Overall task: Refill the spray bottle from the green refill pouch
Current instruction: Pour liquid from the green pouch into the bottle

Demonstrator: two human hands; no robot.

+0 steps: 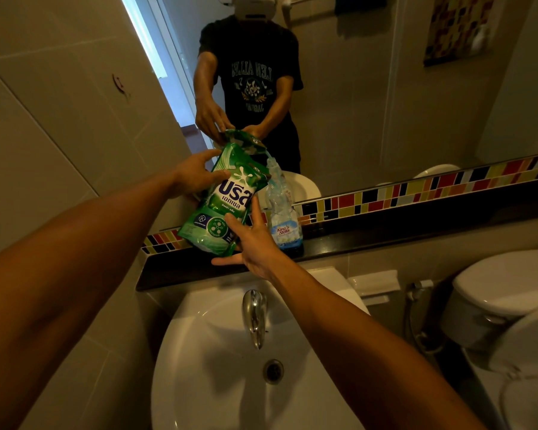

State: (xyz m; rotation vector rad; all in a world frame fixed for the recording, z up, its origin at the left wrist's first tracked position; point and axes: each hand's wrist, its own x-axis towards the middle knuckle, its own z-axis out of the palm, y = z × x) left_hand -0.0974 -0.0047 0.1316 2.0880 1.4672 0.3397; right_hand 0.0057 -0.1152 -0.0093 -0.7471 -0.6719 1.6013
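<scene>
I hold the green refill pouch [227,200] tilted over the dark ledge, its top corner leaning right toward the neck of the clear bottle [282,212]. My left hand [196,173] grips the pouch's upper left side. My right hand [253,240] holds its lower right edge from below. The bottle stands upright on the ledge against the mirror, with no spray head on it, a blue and white label, and blue liquid low inside. The pouch's tip covers part of the bottle's mouth, so I cannot tell whether liquid is flowing.
The black ledge [385,237] runs under a mirror [354,88] with a coloured tile strip [416,193]. Below it sit a white basin [218,383] and chrome tap [254,315]. A toilet [503,302] and a hose [412,318] are at the right. A tiled wall is at the left.
</scene>
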